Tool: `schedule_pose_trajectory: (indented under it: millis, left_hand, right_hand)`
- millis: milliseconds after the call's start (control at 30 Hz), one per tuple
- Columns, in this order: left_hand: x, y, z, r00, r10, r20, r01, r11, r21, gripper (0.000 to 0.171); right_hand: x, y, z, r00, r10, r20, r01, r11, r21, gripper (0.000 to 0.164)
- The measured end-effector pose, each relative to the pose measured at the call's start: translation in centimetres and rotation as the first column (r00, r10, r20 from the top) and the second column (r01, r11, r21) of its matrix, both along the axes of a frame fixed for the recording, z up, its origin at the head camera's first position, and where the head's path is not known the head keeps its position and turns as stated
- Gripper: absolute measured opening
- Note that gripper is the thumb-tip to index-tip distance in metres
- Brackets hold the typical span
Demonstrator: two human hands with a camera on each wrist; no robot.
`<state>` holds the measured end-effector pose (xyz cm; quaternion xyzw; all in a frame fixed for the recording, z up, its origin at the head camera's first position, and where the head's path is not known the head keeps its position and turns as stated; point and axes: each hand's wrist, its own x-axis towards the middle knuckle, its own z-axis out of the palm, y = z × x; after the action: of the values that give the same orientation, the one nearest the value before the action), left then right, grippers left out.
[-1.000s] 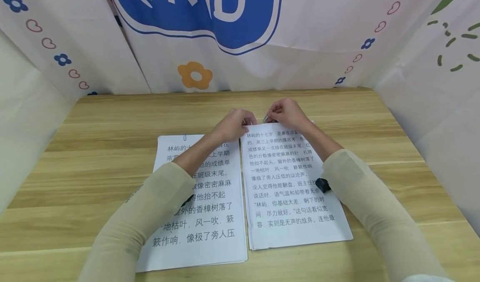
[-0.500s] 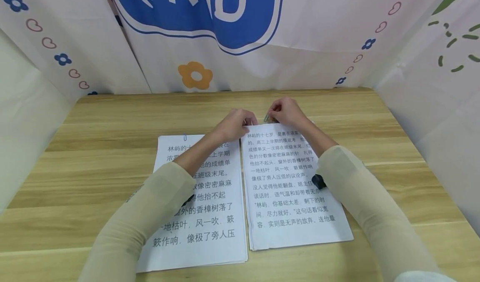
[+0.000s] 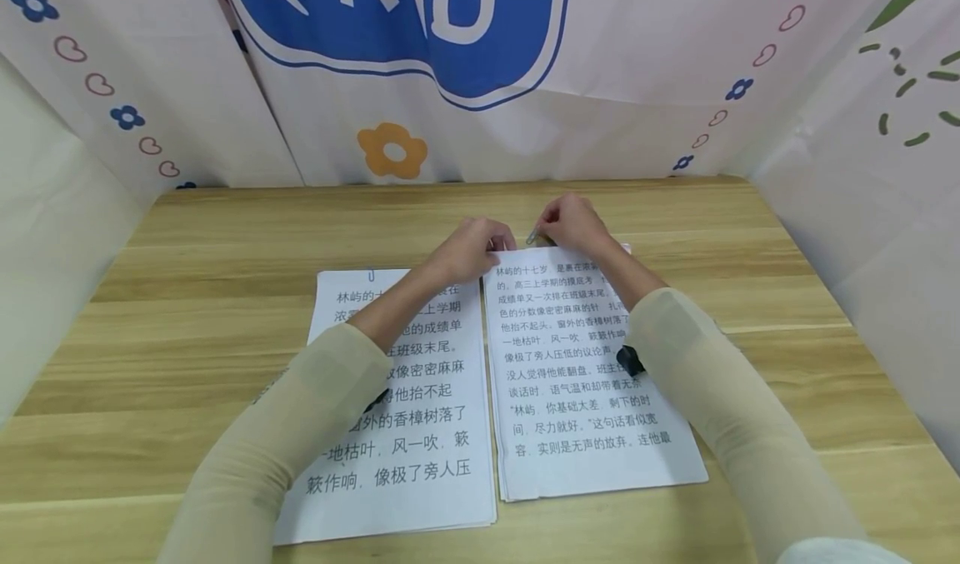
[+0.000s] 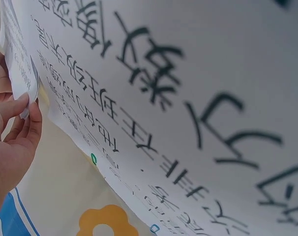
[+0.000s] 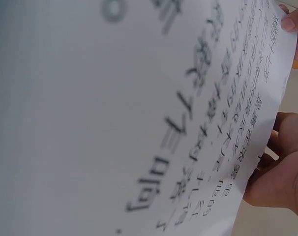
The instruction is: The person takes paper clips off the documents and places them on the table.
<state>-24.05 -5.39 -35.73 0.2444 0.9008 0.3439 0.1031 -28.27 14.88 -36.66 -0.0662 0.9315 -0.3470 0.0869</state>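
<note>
My left hand (image 3: 463, 252) pinches the top left corner of the right-hand stack of printed paper (image 3: 585, 464). In the left wrist view, the thumb of that hand (image 4: 14, 137) lies on the page and the fingers are behind it. Just beyond the same stack's top edge, my right hand (image 3: 573, 224) pinches a small pale paper clip (image 3: 532, 237) between its fingertips. In the right wrist view the right hand (image 5: 282, 169) is at the sheet's edge, its fingertips partly hidden by the paper.
A second stack of printed paper (image 3: 405, 497) lies to the left, partly under the left forearm. A blue paper clip (image 3: 371, 276) is on its top edge; a green clip (image 4: 93, 158) shows there too. Printed cloth (image 3: 600, 131) hangs behind the wooden table (image 3: 150, 339).
My right forearm has swung slightly inward to the left, and the paper clip has tilted a little in the right fingers. The left hand keeps its hold on the paper corner.
</note>
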Motion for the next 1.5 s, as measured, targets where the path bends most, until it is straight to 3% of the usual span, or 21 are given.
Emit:
schedule_pose_trajectory:
  millis: [433,833,1500]
  left_hand:
    - [0.0,0.1,-0.2,1.0,0.0,0.009,0.0,1.0,-0.002,0.028]
    - [-0.1,0.1,-0.2,1.0,0.0,0.009,0.0,1.0,-0.018,0.029]
    - [-0.1,-0.5,0.4,1.0,0.014,0.026,-0.012,0.997,-0.083,0.036]
  right_hand:
    - [-0.1,-0.1,-0.4,0.999,-0.03,-0.018,0.031,0.999,0.025,0.011]
    - [0.0,0.3,-0.4,0.999,-0.032,-0.015,0.032,0.999,-0.011,0.012]
    - [1.3,1.1,1.1,0.992,0.01,-0.123,-0.01,1.0,0.004,0.018]
